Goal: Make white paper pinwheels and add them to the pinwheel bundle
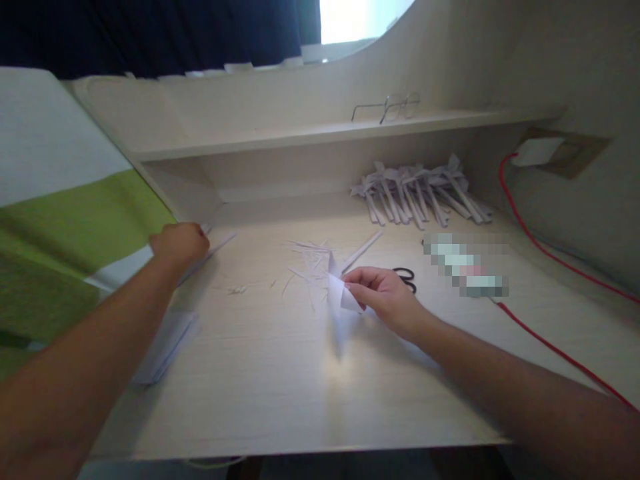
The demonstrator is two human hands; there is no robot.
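Your right hand (pixel 383 293) sits near the middle of the surface (pixel 280 380), fingers pinched on a white folded paper (pixel 341 297). The paper is small and creased, with one sharp point standing up at its far end and a longer tapered flap running toward you, its near part washed out by glare on the surface. It rests against the surface under your fingertips. Just beyond it lies a scatter of thin white scraps (pixel 307 257), and a long narrow strip (pixel 363 248) angles away to the far right of them. Black scissors (pixel 406 277) lie just behind your right hand, partly hidden by it. Your left hand (pixel 180 243) is well apart, at the far left edge of the surface, curled into a loose fist around the end of a thin white strip (pixel 215 250) that points right toward the scraps; you cannot tell how firmly it is gripped. Nearer you on the left, a stack of white sheets (pixel 165 347) lies flat, partly under your forearm. At the far right, against the back wall, a pile of finished folded pieces (pixel 420 193) with long stems lies fanned out. A red cable (pixel 540 250) runs along the right side down to the near edge. Glasses (pixel 387 107) rest on the shelf (pixel 310 133) above.
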